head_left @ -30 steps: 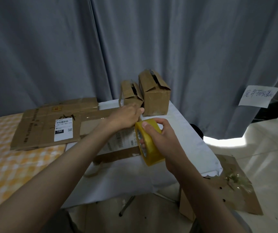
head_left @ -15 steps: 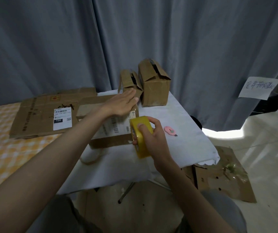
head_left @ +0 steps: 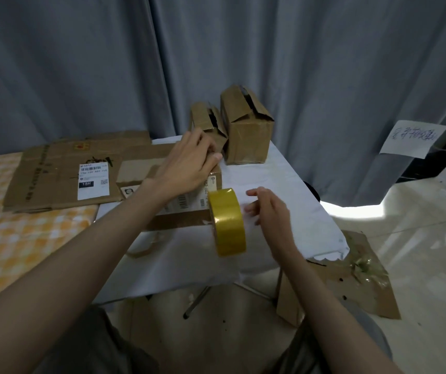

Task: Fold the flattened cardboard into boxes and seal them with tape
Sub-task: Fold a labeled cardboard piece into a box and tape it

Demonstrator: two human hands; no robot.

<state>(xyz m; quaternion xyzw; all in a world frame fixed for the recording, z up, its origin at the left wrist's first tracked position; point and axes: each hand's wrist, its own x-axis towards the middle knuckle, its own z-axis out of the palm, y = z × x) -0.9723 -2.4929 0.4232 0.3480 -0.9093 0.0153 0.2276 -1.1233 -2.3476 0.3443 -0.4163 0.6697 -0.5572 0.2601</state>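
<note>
Yellow tape roll (head_left: 228,221) stands on edge on the white-covered desk (head_left: 284,184), just left of your right hand (head_left: 269,211). That hand is beside the roll with its fingers (head_left: 251,210) loosely curled and slightly apart, holding nothing; whether a fingertip touches the roll you cannot tell. Your left hand (head_left: 189,166) lies flat on the cardboard box (head_left: 178,209) you are working on, its fingers (head_left: 211,155) nearly straight and close together, pressing on the top near the far right corner. The roll leans at that box's near right corner. Just beyond your left fingertips stands a small folded box (head_left: 207,122), and right of it, touching or nearly so, a taller folded box (head_left: 249,130), both with their top flaps gaping. Left of your left hand, a stack of flattened cardboard (head_left: 54,174) with a white shipping label lies partly on the orange checked bed (head_left: 14,238). Below and right of your right hand, another cardboard sheet (head_left: 351,282) lies on the floor.
</note>
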